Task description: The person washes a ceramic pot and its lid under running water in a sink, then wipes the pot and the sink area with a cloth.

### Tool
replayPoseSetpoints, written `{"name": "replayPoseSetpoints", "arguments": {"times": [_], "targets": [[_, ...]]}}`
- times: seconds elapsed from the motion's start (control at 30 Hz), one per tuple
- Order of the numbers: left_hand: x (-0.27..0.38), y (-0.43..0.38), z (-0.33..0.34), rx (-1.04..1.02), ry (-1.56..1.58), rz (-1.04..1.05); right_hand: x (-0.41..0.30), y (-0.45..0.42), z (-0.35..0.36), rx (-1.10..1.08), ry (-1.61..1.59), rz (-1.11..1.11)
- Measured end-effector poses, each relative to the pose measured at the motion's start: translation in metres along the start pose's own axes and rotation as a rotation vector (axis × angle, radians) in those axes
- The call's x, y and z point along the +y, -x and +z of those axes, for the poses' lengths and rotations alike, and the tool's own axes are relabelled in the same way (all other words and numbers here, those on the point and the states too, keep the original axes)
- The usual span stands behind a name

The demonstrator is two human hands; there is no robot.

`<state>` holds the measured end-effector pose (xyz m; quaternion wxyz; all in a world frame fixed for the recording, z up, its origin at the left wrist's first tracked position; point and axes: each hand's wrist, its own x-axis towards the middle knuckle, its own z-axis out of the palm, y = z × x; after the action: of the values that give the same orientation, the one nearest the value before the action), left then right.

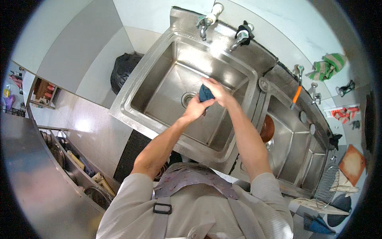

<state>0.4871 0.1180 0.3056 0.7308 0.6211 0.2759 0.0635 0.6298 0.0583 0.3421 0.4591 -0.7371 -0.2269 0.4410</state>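
Over the left basin of a stainless steel sink (167, 86), a bunched dark teal cloth (206, 93) is held between both hands. My left hand (197, 107) grips its lower end, with the thumb laid across it. My right hand (217, 91) covers its upper right side, fingers pointing up and to the left. Part of the cloth is hidden by the fingers. The drain (188, 98) shows just left of the hands. Two wall taps (203, 28) (240, 37) stand behind the basin; a black cloth is wrapped around the right one.
A reddish-brown round object (267, 128) lies in the right basin (286, 143), near a tap with an orange hose (296, 96). A green striped cloth (329, 66) hangs on the wall. Left stand a black bag (125, 70) and a metal counter (44, 167) with utensils on a shelf.
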Motion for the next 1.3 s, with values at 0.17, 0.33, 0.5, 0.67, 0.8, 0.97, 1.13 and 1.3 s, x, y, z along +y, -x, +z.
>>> {"name": "replayPoseSetpoints", "arguments": {"times": [0.17,0.33,0.5,0.67,0.8,0.97,1.13,1.3], "targets": [[0.034,0.024,-0.011,-0.477,0.656,-0.270,0.007,0.038,-0.031,-0.248,-0.667,-0.152],[0.049,0.058,0.015,-0.785,1.257,-0.337,-0.039,0.078,0.023,-0.546,-1.141,-0.569],[0.071,0.079,0.042,-0.681,1.229,-0.272,-0.040,0.088,0.012,-0.548,-1.232,-0.762],[0.092,0.063,0.038,-0.435,0.712,-0.141,-0.052,0.084,-0.029,-0.164,-0.437,-0.648],[0.064,0.034,0.020,-0.311,0.529,-0.138,-0.049,0.059,-0.010,0.187,0.117,-0.503],[0.016,-0.011,-0.005,-0.104,0.021,-0.043,-0.027,0.004,0.021,0.295,0.468,-0.708],[0.001,-0.037,-0.015,0.050,-0.225,0.074,-0.021,-0.041,0.042,0.418,0.643,-0.347],[0.005,-0.044,-0.015,0.265,-0.596,0.116,-0.039,-0.032,0.042,0.416,0.702,-0.209]]}}
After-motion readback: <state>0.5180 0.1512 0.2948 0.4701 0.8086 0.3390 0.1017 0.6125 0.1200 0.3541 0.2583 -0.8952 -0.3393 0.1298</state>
